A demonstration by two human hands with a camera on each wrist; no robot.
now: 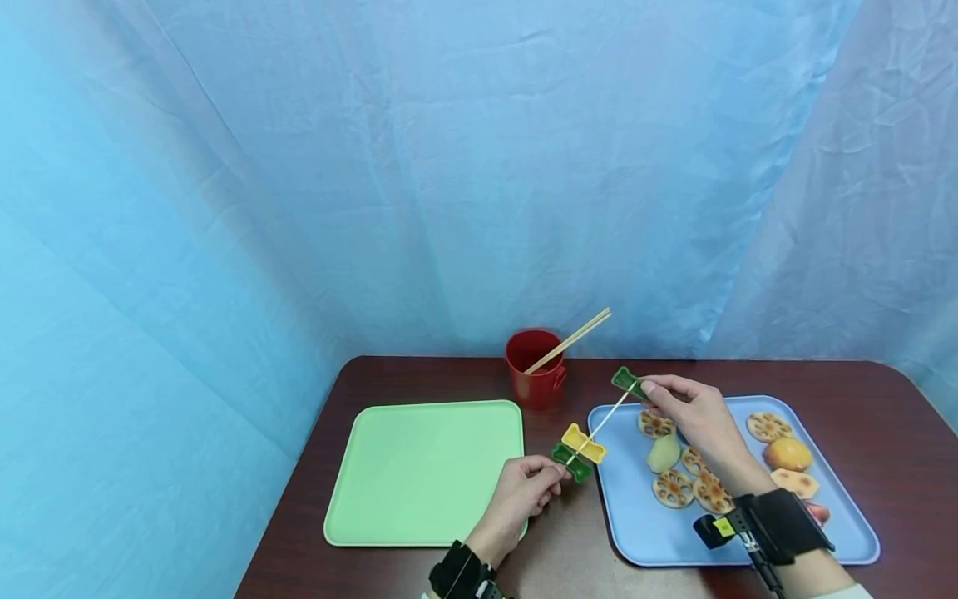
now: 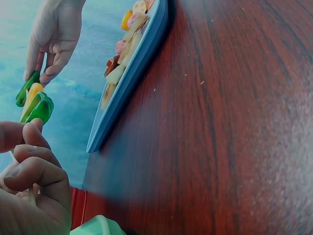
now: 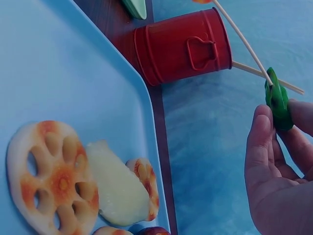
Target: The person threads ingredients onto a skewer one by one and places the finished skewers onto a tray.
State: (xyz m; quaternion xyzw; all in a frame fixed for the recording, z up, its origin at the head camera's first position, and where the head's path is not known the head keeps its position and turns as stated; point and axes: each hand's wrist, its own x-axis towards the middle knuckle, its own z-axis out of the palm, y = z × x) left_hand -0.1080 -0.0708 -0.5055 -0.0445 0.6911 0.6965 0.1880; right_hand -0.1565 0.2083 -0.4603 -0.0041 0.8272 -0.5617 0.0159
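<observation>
My left hand (image 1: 524, 495) holds a thin wooden skewer (image 1: 609, 414) near its lower end; in the left wrist view the stick runs through the curled fingers (image 2: 36, 171). Threaded just above that hand are a green pepper piece (image 1: 572, 463) and a yellow pepper piece (image 1: 584, 444). Over the far left corner of the blue tray, my right hand (image 1: 696, 420) pinches another green pepper piece (image 3: 278, 103) between thumb and fingers. The skewer's upper end meets this piece; how deep the tip goes cannot be told.
The blue tray (image 1: 636, 545) on the right bears several lotus root slices (image 1: 674, 488), a pale green piece (image 1: 664, 454), a yellow-brown round piece (image 1: 788, 454) and more food. A green tray (image 1: 427, 474) lies left. Behind stands a red cup (image 1: 535, 383) with wooden skewers (image 1: 576, 337).
</observation>
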